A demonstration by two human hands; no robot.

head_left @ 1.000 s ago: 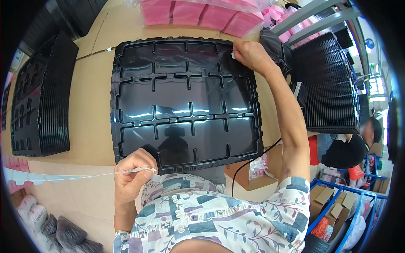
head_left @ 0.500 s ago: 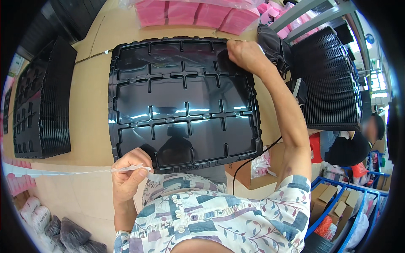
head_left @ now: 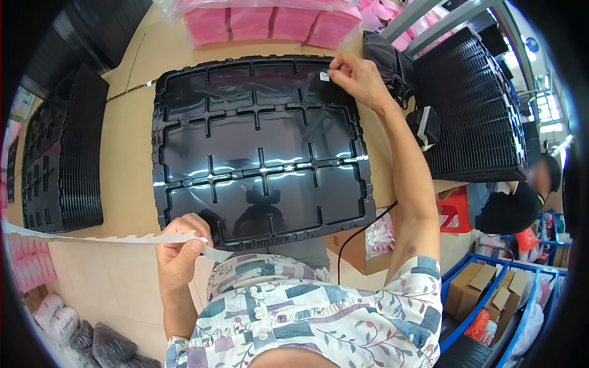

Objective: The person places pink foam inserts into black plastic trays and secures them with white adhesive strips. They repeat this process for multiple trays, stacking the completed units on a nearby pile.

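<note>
A large black plastic tray [head_left: 288, 138] with shallow compartments lies on the table before me. My left hand [head_left: 178, 254], at its near left corner, pinches a long white paper label strip [head_left: 123, 238]. The strip runs off to the left, with a short end hanging past my thumb. Over the tray's far right corner is my right hand [head_left: 359, 80], its thumb and forefinger closed at a small white label [head_left: 324, 76]. The label shows at the thumb tip; whether it also touches the tray I cannot tell.
Stacked black trays stand at the left [head_left: 61, 153] and right [head_left: 475, 110]. Pink packs [head_left: 270, 27] line the back. A black bag [head_left: 386, 58] and a small black device [head_left: 424, 126] sit right of the tray. A co-worker [head_left: 512, 205] is at the far right.
My right hand has lifted slightly from the tray's far edge, and the small white label now shows at its fingertips. The strip in my left hand has turned, showing more of its face.
</note>
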